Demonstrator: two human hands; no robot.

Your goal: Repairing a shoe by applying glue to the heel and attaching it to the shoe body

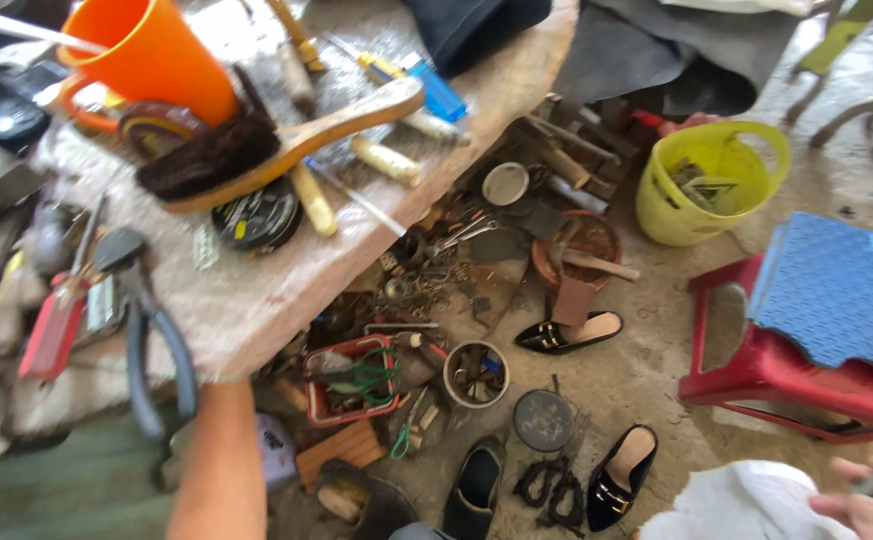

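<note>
My right hand (872, 497) is at the bottom right corner, fingers pinched on a small grey object (871, 484) that is too blurred to identify. It hovers beside a white cloth (747, 505). My left forearm (219, 465) reaches up to the front edge of a worn wooden worktable (287, 290), and the hand itself is hidden under that edge. Blue-handled pliers (152, 345) lie on the table just left of the forearm. Below, on the floor, lie a black flat shoe (622, 478) and a second one (569, 333).
The table carries an orange cup (157, 55), a wooden-backed brush (277, 145), a red-handled tool (52, 330) and a round tin (257, 218). On the floor are a yellow bucket (707, 180), a red stool with a blue pad (807, 330), a red basket (352, 380), a can (477, 373) and scattered scrap.
</note>
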